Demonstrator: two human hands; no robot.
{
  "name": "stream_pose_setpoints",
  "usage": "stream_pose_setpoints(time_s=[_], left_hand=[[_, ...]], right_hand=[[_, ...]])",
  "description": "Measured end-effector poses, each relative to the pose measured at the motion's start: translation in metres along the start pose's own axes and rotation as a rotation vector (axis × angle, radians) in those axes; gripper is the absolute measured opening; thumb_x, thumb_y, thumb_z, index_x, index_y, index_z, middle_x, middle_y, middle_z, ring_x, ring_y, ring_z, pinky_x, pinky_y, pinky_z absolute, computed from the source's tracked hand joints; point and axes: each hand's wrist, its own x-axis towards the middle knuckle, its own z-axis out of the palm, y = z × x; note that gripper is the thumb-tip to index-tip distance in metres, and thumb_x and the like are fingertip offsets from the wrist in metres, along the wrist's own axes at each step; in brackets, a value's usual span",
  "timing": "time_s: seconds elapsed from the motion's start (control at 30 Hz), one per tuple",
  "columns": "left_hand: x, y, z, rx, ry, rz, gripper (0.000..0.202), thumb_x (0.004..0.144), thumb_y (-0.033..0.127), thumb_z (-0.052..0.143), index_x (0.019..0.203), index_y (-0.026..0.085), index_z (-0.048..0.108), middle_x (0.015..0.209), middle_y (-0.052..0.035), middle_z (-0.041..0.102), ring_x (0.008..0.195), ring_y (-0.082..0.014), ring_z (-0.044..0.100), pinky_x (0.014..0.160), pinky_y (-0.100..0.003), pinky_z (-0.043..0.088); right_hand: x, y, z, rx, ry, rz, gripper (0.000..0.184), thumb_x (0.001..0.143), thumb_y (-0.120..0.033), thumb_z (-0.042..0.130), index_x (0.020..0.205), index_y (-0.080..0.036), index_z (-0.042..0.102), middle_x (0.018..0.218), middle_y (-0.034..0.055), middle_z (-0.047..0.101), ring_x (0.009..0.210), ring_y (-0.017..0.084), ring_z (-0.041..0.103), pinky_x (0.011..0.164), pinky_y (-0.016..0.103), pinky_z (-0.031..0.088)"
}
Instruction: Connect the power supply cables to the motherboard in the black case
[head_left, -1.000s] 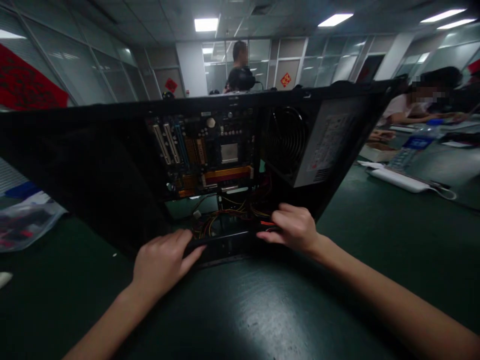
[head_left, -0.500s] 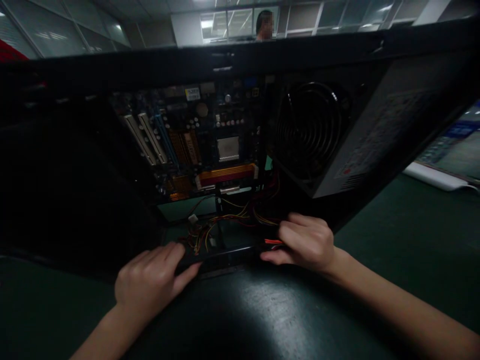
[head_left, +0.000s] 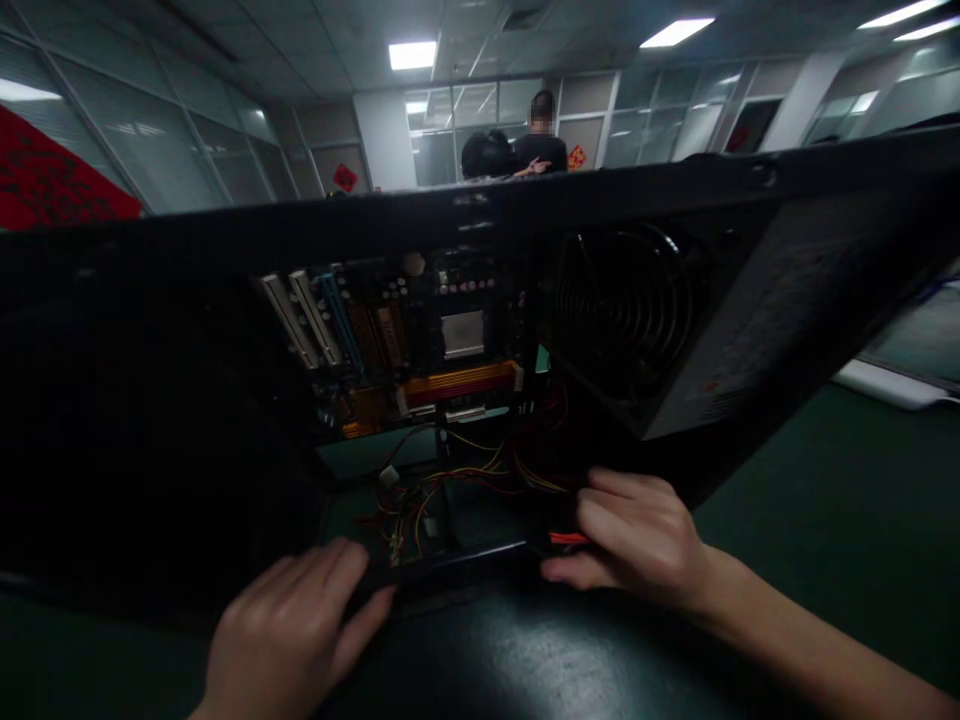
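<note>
An open black computer case (head_left: 135, 400) lies on its side on the dark green table (head_left: 825, 520). Inside it I see the motherboard (head_left: 405, 340), a power supply with a round fan (head_left: 630, 310) and a bundle of coloured wires (head_left: 450, 480). My left hand (head_left: 292, 630) rests on the case's near lower edge, fingers curled over the rim. At the same edge further right, my right hand (head_left: 637, 540) has its fingers closed round a red cable (head_left: 566, 538).
A white power strip (head_left: 892, 385) lies on the table at the right. A person (head_left: 541, 140) stands far behind the case near glass partitions. A red banner (head_left: 52, 185) hangs at the left.
The view tilted back up, bringing the ceiling and the far room back into sight. Both hands sit lower in the picture but keep their places on the case's edge.
</note>
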Motion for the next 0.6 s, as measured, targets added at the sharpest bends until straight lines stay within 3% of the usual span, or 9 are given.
stream_pose_setpoints(time_s=[0.1,0.4,0.6], left_hand=[[0.002,0.005,-0.004,0.133,-0.004,0.108,0.047,0.107,0.038,0.035,0.083,0.017,0.07,0.074,-0.0058,0.073,0.059,-0.0188,0.07,0.056,-0.032,0.053],[0.014,0.008,-0.019,0.134,-0.108,0.069,0.045,0.106,0.043,0.04,0.084,0.017,0.07,0.077,-0.0062,0.076,0.061,-0.0217,0.072,0.054,-0.032,0.055],[0.0,0.008,-0.004,0.162,-0.015,0.096,0.046,0.107,0.04,0.037,0.084,0.018,0.07,0.075,-0.0057,0.074,0.061,-0.0199,0.07,0.059,-0.031,0.053]], right_hand=[[-0.001,-0.001,-0.001,-0.022,0.022,-0.026,0.055,0.105,-0.051,0.051,0.059,-0.021,0.041,0.051,-0.0033,0.038,0.051,0.012,0.031,0.05,0.03,0.021],[0.005,0.001,-0.003,-0.092,0.08,-0.024,0.056,0.103,-0.052,0.054,0.058,-0.02,0.045,0.053,-0.0028,0.04,0.05,0.01,0.033,0.049,0.028,0.022],[-0.006,-0.001,-0.001,-0.011,0.046,-0.014,0.055,0.103,-0.051,0.056,0.058,-0.021,0.042,0.052,-0.0037,0.038,0.051,0.012,0.03,0.051,0.03,0.021]])
